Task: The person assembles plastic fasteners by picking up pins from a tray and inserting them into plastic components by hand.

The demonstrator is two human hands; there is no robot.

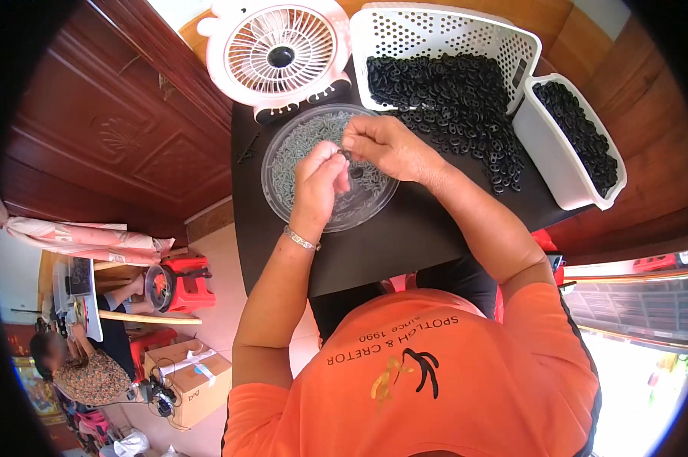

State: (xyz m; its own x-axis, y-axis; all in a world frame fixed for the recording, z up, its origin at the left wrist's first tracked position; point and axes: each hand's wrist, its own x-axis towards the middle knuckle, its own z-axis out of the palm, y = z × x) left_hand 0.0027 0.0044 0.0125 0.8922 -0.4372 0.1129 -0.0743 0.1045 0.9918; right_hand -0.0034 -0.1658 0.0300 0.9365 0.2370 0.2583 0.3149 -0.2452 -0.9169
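My left hand (318, 177) and my right hand (388, 148) meet over a round clear tray (272, 199). Fingertips of both are pinched together around a small dark piece (345, 154), mostly covered by the fingers. It resembles the small black parts with holes (454, 95) heaped in the white basket, but its exact kind is too small to tell. Beneath my hands the tray holds many small greyish, slender pieces (294, 148), and a dark round spot (357, 174) shows near its middle. A bracelet circles my left wrist.
A white perforated basket (443, 27) lies at the back, black parts spilling from it onto the dark table (390, 251). Right of it stands a narrow white bin (561, 164) of black parts. A pink fan (279, 57) stands back left. Another person (89, 373) sits far left near a cardboard box (195, 381).
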